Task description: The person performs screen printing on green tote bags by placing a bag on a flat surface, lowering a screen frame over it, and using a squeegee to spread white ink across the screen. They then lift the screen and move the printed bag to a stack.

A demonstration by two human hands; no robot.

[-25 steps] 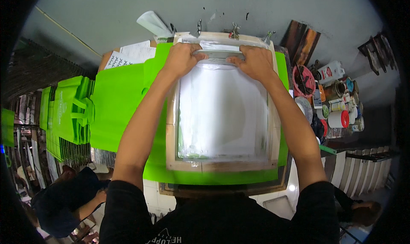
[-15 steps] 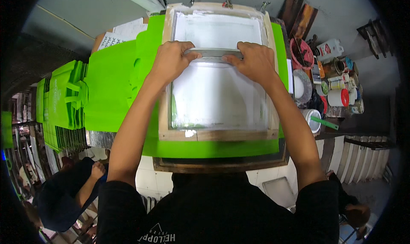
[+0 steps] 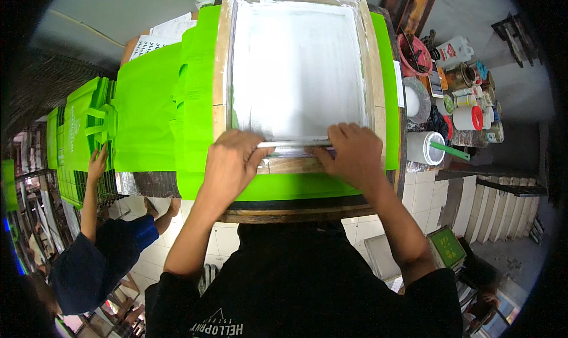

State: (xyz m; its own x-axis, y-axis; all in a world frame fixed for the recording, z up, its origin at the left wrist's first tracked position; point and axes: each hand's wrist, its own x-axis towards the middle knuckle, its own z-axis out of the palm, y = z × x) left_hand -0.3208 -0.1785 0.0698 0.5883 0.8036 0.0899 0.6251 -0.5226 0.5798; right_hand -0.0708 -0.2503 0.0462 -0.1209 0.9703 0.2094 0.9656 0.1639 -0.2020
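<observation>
A wood-framed printing screen (image 3: 300, 72) lies over bright green bag fabric (image 3: 284, 187) on a dark-edged table; its mesh is coated with white ink. At the near end of the mesh, both hands grip a long squeegee (image 3: 294, 143). My left hand (image 3: 232, 160) is closed round the squeegee's left end, thumb on the near side. My right hand (image 3: 352, 157) is closed round its right end in the same way. The squeegee lies crosswise, close to the near frame bar. Fingers hide both its ends.
Left are green fabric pieces (image 3: 146, 116) and a stack of green bags (image 3: 83, 122), which a co-worker's hand (image 3: 98, 160) touches. Right stand a white tub (image 3: 425, 147) with a green-handled tool (image 3: 451, 151), a pink basin (image 3: 414, 54), a jug (image 3: 455, 51) and several paint containers (image 3: 468, 118).
Both hands have drawn the squeegee from the far part of the screen to its near end, leaving the mesh whiter. The co-worker on the left has reached out to the bag stack.
</observation>
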